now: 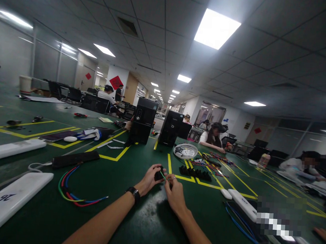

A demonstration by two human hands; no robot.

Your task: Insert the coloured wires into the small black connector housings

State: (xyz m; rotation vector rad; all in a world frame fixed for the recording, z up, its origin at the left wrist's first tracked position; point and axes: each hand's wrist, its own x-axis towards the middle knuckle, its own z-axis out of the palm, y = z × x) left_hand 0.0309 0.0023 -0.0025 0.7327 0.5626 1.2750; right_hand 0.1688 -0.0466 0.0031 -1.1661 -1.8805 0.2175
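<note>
My left hand [149, 180] is closed around a small black block-like part [158, 175], holding it up over the green table. A thin green wire [163, 175] runs from that part to the fingertips of my right hand [175, 192], which pinch it. Whether the wire's end sits inside the black part is hidden by the fingers. Beyond my right hand lies a row of black parts [194, 173]. To the left of my forearm, a curved bundle of red, blue, green and yellow wires [66, 189] rests on the tabletop.
Two black computer towers [143, 121] stand ahead. A white round basket [185, 151] and loose coloured wires [208, 162] lie to the right. White devices [16, 205] and a black bar [75, 159] are at the left. Blue cables [239, 224] lie right. Other people sit around.
</note>
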